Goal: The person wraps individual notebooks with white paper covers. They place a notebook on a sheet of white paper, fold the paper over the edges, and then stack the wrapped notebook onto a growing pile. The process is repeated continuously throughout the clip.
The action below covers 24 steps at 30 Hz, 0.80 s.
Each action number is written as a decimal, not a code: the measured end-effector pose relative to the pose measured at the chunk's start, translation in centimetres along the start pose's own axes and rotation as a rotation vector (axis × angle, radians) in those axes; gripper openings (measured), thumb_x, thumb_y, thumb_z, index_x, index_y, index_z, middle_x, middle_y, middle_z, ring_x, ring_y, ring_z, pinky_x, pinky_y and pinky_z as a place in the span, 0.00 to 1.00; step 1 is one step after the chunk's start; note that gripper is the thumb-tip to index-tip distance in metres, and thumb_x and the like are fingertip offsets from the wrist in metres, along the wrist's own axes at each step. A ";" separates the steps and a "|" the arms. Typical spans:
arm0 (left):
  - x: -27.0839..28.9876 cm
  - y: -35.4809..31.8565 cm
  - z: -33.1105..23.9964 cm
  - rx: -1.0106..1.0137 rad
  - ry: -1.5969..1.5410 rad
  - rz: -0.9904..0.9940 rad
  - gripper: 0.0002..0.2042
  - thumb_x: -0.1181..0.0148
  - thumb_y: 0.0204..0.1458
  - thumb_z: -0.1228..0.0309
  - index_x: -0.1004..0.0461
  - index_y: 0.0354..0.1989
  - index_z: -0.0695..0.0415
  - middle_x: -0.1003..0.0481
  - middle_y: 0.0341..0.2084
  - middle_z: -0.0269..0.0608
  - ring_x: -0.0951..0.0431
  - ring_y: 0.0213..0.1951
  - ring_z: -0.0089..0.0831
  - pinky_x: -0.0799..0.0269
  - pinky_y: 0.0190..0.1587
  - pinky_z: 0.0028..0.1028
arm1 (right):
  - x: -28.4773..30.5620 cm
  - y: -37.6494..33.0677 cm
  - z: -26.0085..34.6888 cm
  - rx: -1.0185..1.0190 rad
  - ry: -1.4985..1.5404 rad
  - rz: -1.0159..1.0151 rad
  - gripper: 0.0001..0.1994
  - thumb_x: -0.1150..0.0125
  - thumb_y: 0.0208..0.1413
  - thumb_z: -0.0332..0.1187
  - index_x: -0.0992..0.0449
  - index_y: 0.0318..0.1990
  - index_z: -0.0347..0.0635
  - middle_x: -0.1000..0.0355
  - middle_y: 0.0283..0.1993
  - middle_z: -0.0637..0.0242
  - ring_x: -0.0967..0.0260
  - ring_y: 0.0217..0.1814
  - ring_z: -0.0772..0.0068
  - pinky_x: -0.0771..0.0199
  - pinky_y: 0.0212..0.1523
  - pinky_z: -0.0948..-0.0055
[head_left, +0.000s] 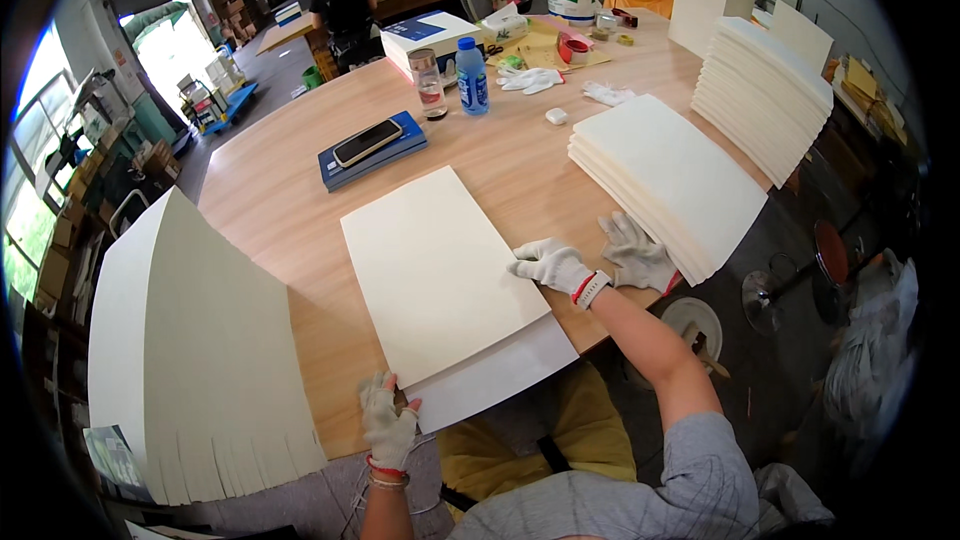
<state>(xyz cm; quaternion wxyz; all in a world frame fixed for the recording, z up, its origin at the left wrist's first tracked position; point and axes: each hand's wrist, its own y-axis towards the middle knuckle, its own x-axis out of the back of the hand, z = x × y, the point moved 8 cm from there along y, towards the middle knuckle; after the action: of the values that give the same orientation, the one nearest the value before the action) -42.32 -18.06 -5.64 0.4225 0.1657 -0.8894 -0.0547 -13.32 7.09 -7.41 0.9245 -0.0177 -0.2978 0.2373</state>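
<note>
A cream rectangular board [440,270] lies in front of me on the wooden table, covering most of a white sheet [500,375] that shows along its near edge. My left hand [388,422], in a pale glove with bare fingertips, touches the near left corner, thumb and fingers apart on either side of it. At the board's right edge rests my right hand [553,266], gloved, its fingers stretched out over the edge. A loose grey-white glove [638,255] lies just right of that hand. Whatever is under the board is hidden.
A tall stack of cream sheets [215,370] stands at left. More stacks, one near [670,180] and one far [762,90], sit at right. Beyond the board are a phone [368,143] on a blue box [400,155], a blue bottle [471,80] and a clear bottle [428,87].
</note>
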 end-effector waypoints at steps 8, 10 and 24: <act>0.1 0.0 -0.1 -0.061 0.058 0.019 0.27 0.30 0.40 0.73 0.29 0.53 0.65 0.30 0.54 0.58 0.35 0.60 0.52 0.43 0.64 0.42 | 0.3 -0.2 0.9 0.072 -0.116 -0.089 0.17 0.37 0.54 0.45 0.22 0.38 0.39 0.22 0.35 0.57 0.26 0.38 0.60 0.30 0.41 0.65; 0.1 0.3 -0.6 -0.092 0.076 0.050 0.30 0.29 0.39 0.71 0.30 0.54 0.64 0.31 0.55 0.59 0.34 0.59 0.54 0.41 0.62 0.43 | 0.9 -1.4 2.4 0.147 -0.164 -0.161 0.16 0.38 0.55 0.45 0.22 0.37 0.38 0.22 0.35 0.57 0.26 0.38 0.58 0.29 0.41 0.64; -1.1 1.9 -12.2 -0.511 0.332 0.303 0.52 0.22 0.24 0.49 0.38 0.60 0.65 0.40 0.60 0.66 0.29 0.52 0.58 0.33 0.56 0.46 | -1.1 -6.2 4.1 0.321 -0.205 0.134 0.24 0.49 0.61 0.54 0.20 0.39 0.39 0.24 0.39 0.54 0.27 0.46 0.54 0.30 0.47 0.65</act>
<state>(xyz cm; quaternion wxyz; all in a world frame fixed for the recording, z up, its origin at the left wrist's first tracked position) -32.76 -15.37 1.85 0.5929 -0.0728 -0.7804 -0.1849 -13.74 0.69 -3.51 0.8624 0.1342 -0.3471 0.3432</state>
